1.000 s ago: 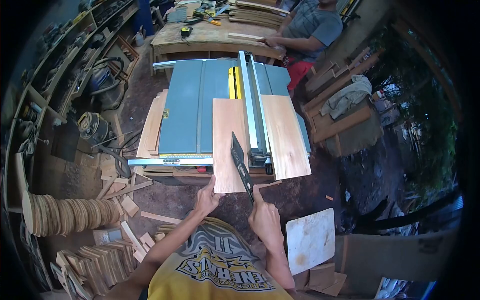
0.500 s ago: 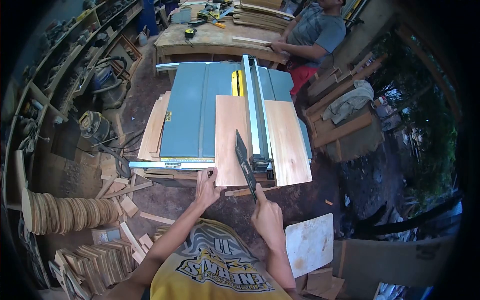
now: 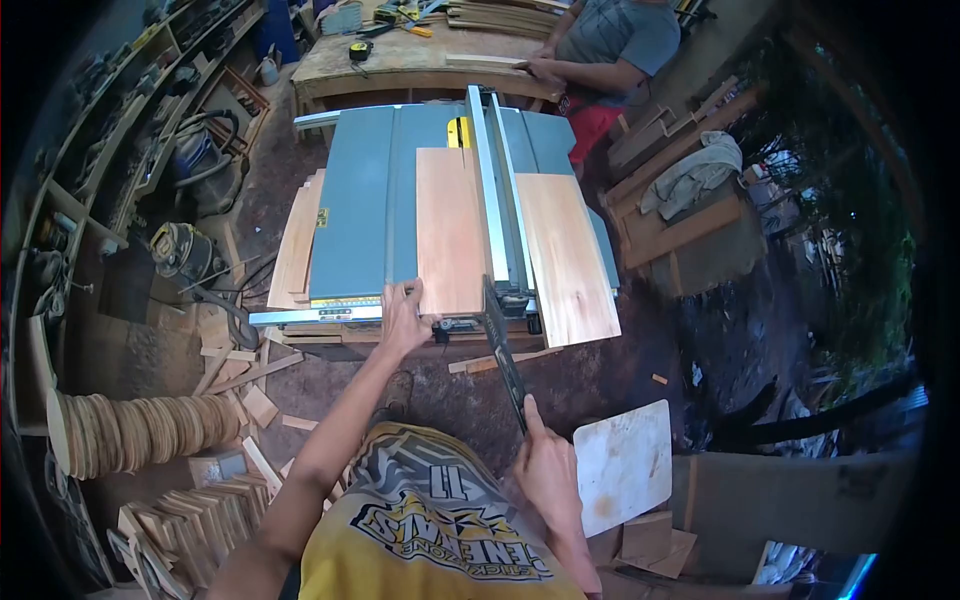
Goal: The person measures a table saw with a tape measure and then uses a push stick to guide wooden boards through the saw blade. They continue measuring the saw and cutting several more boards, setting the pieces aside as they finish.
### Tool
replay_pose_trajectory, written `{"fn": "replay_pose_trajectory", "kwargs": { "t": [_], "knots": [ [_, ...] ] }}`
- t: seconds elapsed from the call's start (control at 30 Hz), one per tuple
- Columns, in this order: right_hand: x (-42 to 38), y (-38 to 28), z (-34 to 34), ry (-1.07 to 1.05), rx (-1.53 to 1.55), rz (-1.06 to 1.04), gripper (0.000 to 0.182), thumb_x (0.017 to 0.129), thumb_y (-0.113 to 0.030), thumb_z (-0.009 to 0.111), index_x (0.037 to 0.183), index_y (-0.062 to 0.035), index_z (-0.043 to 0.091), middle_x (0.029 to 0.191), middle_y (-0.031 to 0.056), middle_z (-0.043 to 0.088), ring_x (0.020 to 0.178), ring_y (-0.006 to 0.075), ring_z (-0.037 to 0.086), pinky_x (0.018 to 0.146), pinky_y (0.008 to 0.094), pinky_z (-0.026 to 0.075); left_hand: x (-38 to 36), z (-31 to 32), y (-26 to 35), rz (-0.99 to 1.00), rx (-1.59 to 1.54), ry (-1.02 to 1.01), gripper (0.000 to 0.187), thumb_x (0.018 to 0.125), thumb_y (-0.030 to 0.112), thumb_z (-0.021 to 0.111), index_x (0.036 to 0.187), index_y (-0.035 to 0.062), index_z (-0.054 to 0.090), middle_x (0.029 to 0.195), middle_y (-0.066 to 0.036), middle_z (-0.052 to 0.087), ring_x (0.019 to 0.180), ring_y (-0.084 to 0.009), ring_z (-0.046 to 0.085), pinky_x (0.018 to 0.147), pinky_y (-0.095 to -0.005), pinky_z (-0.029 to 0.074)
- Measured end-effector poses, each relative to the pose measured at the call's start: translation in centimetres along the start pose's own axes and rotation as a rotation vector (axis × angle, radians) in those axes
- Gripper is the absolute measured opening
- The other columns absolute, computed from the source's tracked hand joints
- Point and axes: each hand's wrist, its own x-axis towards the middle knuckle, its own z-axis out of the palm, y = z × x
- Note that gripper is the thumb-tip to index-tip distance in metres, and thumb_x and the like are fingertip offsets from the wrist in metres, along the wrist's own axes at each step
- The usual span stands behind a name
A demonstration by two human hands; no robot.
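A flat wooden board (image 3: 450,235) lies on the blue-grey table saw (image 3: 355,200), along the left side of the metal rip fence (image 3: 487,180). Its far end reaches the yellow blade guard (image 3: 457,132). My left hand (image 3: 404,318) is closed at the board's near left corner, fingers by the side and thumb by the near edge. In my right hand (image 3: 547,462) is a black push stick (image 3: 503,352), its tip at the board's near right corner, close to the fence. A second board (image 3: 567,260) rests to the right of the fence.
Behind the saw, a co-worker (image 3: 610,50) holds a wood strip at a workbench (image 3: 420,75) with a tape measure (image 3: 360,50). More boards (image 3: 297,240) lie at the saw's left. Offcuts (image 3: 262,405), stacked wooden discs (image 3: 150,430) and a shop vacuum (image 3: 185,250) occupy the left floor.
The board has slid forward along the fence, up to the blade guard, with my left hand following. The push stick has come off the board's top to its near right corner.
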Motion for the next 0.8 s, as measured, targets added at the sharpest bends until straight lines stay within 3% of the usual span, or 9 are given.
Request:
{"fn": "replay_pose_trajectory", "kwargs": {
  "t": [0.27,0.37,0.47,0.8],
  "knots": [
    [2.6,-1.5,0.5,0.013,-0.131,-0.025,0.062,0.081,0.001,0.056,0.142,0.0027,0.047,0.080,0.0278,0.067,0.071,0.0434,0.067,0.068,0.0511,0.054,3.5,0.2,-0.3,-0.066,-0.011,-0.058,0.078,0.067,0.020,0.087,0.130,-0.0106,0.054,0.113,-0.021,0.059,0.109,-0.0363,0.051,0.097,-0.0426,0.044],
    [3.2,-1.6,-0.3,-0.055,-0.108,-0.023,0.074,0.077,-0.004,0.061,0.147,0.0047,0.039,0.082,0.0288,0.067,0.072,0.0450,0.068,0.069,0.0529,0.055,3.8,0.3,-0.9,-0.092,-0.031,-0.063,0.078,0.068,0.019,0.087,0.132,-0.0095,0.053,0.114,-0.021,0.059,0.112,-0.0363,0.051,0.098,-0.0432,0.044],
    [3.8,-2.2,-0.4,-0.037,-0.139,-0.013,0.064,0.080,0.001,0.057,0.143,0.0028,0.046,0.078,0.0282,0.066,0.070,0.0437,0.067,0.068,0.0515,0.054,4.5,0.6,-0.9,-0.111,-0.049,-0.073,0.080,0.069,0.018,0.086,0.135,-0.0095,0.051,0.115,-0.021,0.059,0.114,-0.0357,0.051,0.099,-0.0428,0.044],
    [7.1,-4.7,-2.2,-0.105,-0.151,0.058,0.068,0.079,-0.002,0.059,0.145,0.0023,0.043,0.078,0.0267,0.066,0.066,0.0418,0.066,0.064,0.0503,0.053,6.4,0.5,-1.5,-0.072,-0.095,-0.053,0.082,0.069,0.013,0.085,0.136,-0.0143,0.047,0.122,-0.023,0.058,0.112,-0.0367,0.052,0.100,-0.0410,0.045]
  ]
}}
